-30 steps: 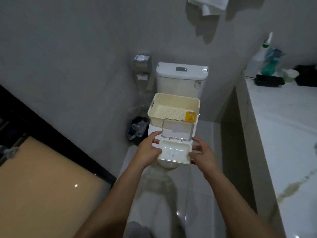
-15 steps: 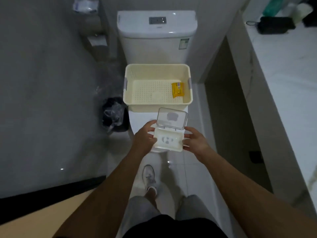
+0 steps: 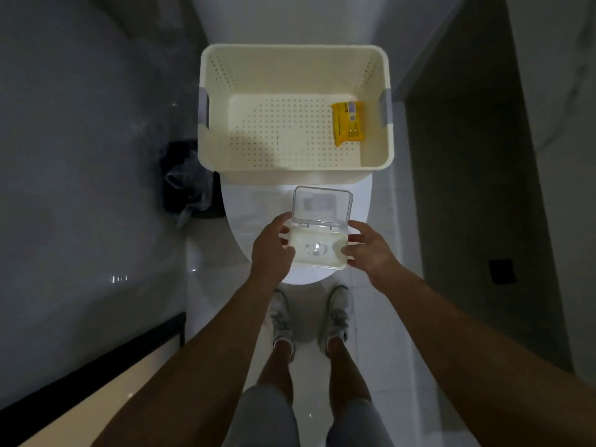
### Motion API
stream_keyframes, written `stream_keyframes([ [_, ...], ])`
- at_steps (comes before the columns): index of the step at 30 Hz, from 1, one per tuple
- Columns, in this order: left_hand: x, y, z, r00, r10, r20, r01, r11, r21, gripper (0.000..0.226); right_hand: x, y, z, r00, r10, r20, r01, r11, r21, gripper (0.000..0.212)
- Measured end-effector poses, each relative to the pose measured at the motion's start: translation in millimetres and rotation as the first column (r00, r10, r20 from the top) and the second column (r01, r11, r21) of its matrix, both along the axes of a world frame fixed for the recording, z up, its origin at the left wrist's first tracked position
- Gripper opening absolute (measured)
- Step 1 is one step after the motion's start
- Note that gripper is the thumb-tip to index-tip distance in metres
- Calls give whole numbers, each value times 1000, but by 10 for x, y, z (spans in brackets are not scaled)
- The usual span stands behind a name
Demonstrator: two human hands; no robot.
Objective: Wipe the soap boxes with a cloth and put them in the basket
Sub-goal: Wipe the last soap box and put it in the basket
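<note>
- The soap box sits in the middle of the frame, held over the closed toilet lid, just below the basket and apart from it.
- The left hand grips the box's left end with curled fingers and the right hand grips its right end; holding both short ends likely keeps the tray level and steady.
- The clear lid stands hinged upright at the far edge, which leaves the white tray open to view from above.
- The basket rests on the toilet in the upper middle of the frame, its open top facing up, so the box can probably go forward and down into it.
- 1 yellow packet lies at the right of the basket floor; the bare left and centre look like the easier place to set the box.
- No cloth shows in either hand, so whether wiping is finished cannot be told.
</note>
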State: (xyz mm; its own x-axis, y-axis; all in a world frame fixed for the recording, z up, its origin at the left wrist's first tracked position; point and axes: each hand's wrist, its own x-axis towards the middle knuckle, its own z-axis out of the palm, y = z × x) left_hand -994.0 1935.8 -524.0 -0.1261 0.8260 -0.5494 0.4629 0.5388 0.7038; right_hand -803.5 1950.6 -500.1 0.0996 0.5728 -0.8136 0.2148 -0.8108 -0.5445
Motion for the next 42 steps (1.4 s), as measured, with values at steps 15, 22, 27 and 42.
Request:
stream_keyframes([
  [15,19,296,-556,994,50,-97,-53,998,-26,73,-161,494,-618,987,142,75,-141,990,-26,65],
  [22,-83,311,-509,992,111,-64,-114,993,-38,64,-132,491,-606,996,54,67,-53,998,-17,58],
  [27,-394,362,-30,948,282,-148,-252,948,196,36,187,663,-253,927,-226,301,195,972,129,34],
  [42,142,2427,386,862,-366,-350,474,826,306,53,-205,1984,407,700,361,616,-587,782,210,53],
])
